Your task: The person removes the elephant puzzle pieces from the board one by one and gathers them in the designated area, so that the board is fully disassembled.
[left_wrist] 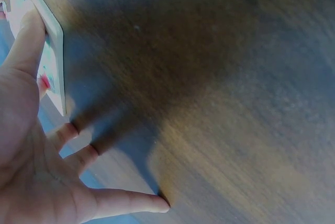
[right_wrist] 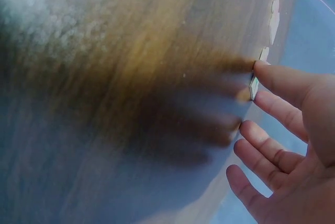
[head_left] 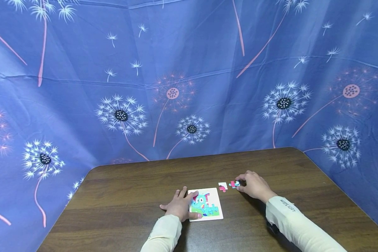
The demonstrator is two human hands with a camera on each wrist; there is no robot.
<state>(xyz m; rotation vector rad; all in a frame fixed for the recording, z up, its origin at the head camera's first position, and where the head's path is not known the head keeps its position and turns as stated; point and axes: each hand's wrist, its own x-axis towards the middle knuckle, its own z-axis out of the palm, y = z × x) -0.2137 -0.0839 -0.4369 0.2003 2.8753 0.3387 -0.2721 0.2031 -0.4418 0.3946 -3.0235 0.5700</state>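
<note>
A square wooden jigsaw board (head_left: 220, 214) with a blue cartoon animal lies in the middle of the table, part of its picture filled with white and red. My left hand (head_left: 177, 206) rests at its left side with fingers spread. The thumb and a finger lie on the board; in the left wrist view they reach over its edge (left_wrist: 62, 67). To the right of the board, my right hand (head_left: 255, 185) pinches a red and light-blue puzzle piece (head_left: 233, 184) between thumb and index finger, at table level. The other right fingers (right_wrist: 261, 150) are loosely bent.
A white and pink puzzle piece (head_left: 223, 185) lies between the board and the right hand. The brown wooden table (head_left: 129, 196) has rounded far corners. Behind it hangs a blue cloth (head_left: 208, 87) with dandelion prints.
</note>
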